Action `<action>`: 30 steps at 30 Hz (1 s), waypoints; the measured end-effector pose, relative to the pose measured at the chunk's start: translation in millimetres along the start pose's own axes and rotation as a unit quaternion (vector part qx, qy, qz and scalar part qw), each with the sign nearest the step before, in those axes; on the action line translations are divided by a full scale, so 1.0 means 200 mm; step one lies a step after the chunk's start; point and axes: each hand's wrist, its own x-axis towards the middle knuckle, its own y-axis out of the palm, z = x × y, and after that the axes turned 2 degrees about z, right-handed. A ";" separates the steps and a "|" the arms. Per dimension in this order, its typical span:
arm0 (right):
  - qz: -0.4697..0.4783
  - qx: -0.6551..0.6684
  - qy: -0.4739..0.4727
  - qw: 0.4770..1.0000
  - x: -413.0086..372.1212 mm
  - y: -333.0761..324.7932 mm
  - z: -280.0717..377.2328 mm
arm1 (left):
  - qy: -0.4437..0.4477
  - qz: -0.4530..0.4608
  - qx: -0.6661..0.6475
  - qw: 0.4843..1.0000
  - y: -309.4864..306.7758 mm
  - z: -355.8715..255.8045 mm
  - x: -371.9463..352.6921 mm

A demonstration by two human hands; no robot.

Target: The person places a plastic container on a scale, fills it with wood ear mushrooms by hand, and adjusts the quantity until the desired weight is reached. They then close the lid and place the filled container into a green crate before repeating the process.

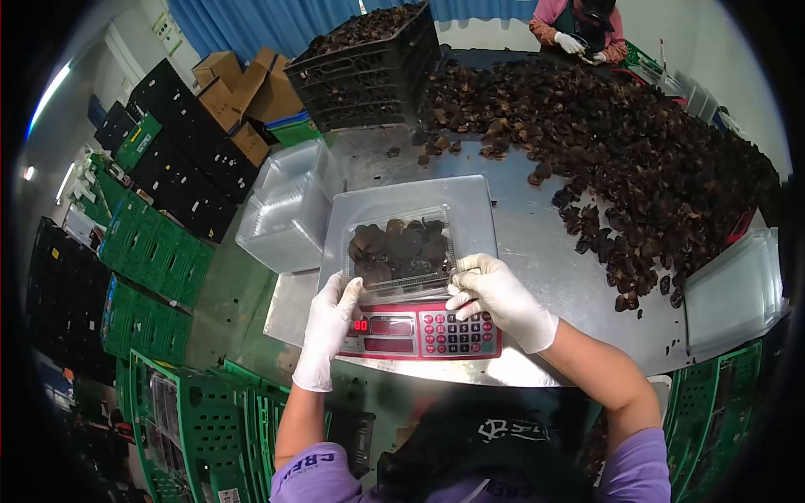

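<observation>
A clear plastic tray [401,287] filled with dark dried mushrooms rests on the steel pan of a red electronic scale [419,331]. My left hand [329,327], in a white glove, grips the tray's near left corner. My right hand [495,298], also gloved, holds the tray's near right corner, just above the scale's keypad. The scale's red display is lit beside my left hand.
A big heap of dark dried mushrooms [620,151] covers the steel table [537,243] at right. Stacks of empty clear trays [289,210] stand left and right [734,293]. A black crate of mushrooms [369,67] sits behind. Green crates [159,277] line the left. Another person [579,33] works far across.
</observation>
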 end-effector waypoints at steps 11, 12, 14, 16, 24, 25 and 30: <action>0.004 0.015 -0.162 0.987 -0.17 -0.10 -0.13 | 0.046 0.061 -0.360 0.930 0.11 -0.01 -0.13; 0.000 0.012 -0.171 0.985 -0.18 -0.09 -0.13 | 0.044 0.038 -0.359 0.931 0.12 -0.02 -0.14; -0.042 0.037 -0.186 0.981 -0.27 -0.02 -0.08 | 0.069 0.025 -0.356 0.932 0.13 0.01 -0.14; -0.034 0.008 -0.209 0.977 -0.29 0.03 -0.08 | 0.073 -0.032 -0.384 0.920 0.13 -0.06 -0.22; 0.213 -0.090 -0.246 0.941 -0.29 0.32 -0.12 | 0.113 -0.426 -0.360 0.822 -0.50 -0.09 -0.83; 0.241 -0.111 -0.201 0.943 -0.27 0.30 -0.13 | 0.139 -0.498 -0.297 0.803 -0.65 0.05 -0.95; 0.256 -0.182 -0.107 0.943 -0.25 0.32 -0.18 | 0.114 -0.698 -0.276 0.651 -1.27 0.59 -1.78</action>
